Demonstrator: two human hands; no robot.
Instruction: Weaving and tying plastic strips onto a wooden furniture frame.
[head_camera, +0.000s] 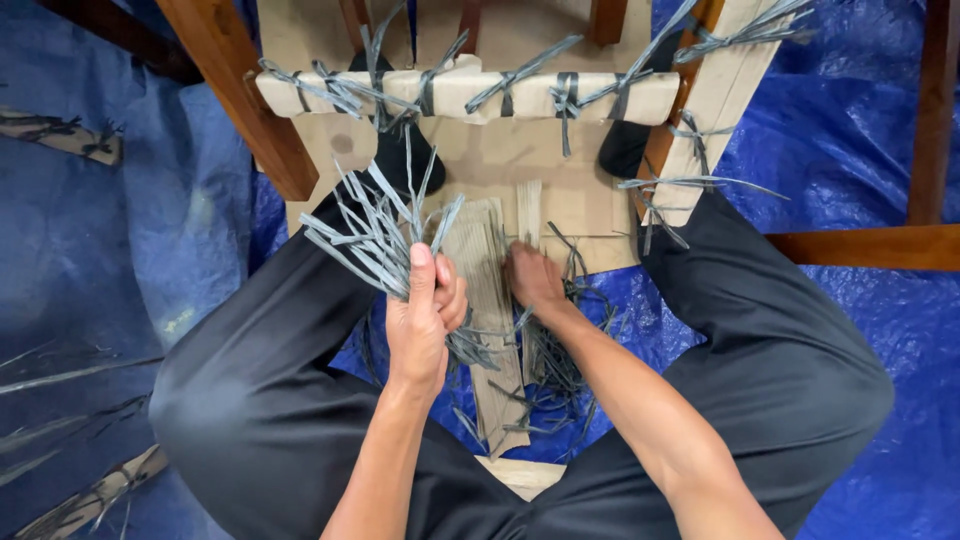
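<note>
— Nearest the lens, what did you see?

— Both forearms, reaching down between my knees in black trousers (250, 400). I sat on a blue tarp (150, 200) with my legs spread around the work.

— What did the left hand have?

— My left hand (425, 310) was clenched tight around a bundle of grey plastic strips (370, 235), thumb up along them. Their loose ends fanned upward and to the left from my fist, and more trailed out below it.

— The right?

— My right hand (535, 278) lay palm down, fingers curled, on a stack of thin brown slats (490, 290) that ran lengthwise between my legs. Whether it pinched anything under the fingers, I could not tell. A tangle of loose strips (560, 370) lay just beside that wrist, on the tarp and across the slats.

— Beyond your hands?

— A flat cardboard sheet (500, 170) lay past the slats. Across its far part sat a pale wrapped bar (470, 95), tied round with grey strips at several spots. Wooden frame legs (240, 90) stood at either side.
</note>
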